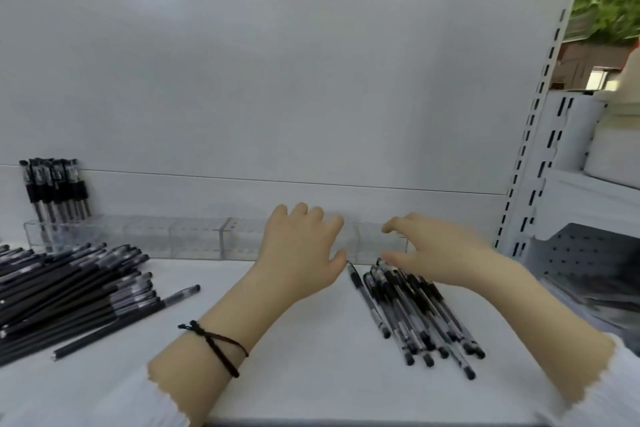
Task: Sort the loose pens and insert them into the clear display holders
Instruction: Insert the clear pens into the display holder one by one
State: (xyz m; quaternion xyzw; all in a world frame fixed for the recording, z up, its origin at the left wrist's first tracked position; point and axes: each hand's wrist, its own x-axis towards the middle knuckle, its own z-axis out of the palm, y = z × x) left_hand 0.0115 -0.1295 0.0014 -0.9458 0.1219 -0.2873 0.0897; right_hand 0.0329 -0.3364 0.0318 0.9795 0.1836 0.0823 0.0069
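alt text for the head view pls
Two hands hover over a white shelf: the left hand before a row of clear display holders, the right hand open above a small batch of black pens. A bigger pile of pens lies far left, and a few pens stand in the leftmost holder.

White frilled sleeves; a dark cord bracelet circles the left wrist.

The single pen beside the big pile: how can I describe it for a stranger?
On the white shelf, find the big pile of black pens at the left. At its lower right edge lies the single pen, slanted; its clear tip reaches farther right than any other pen there.
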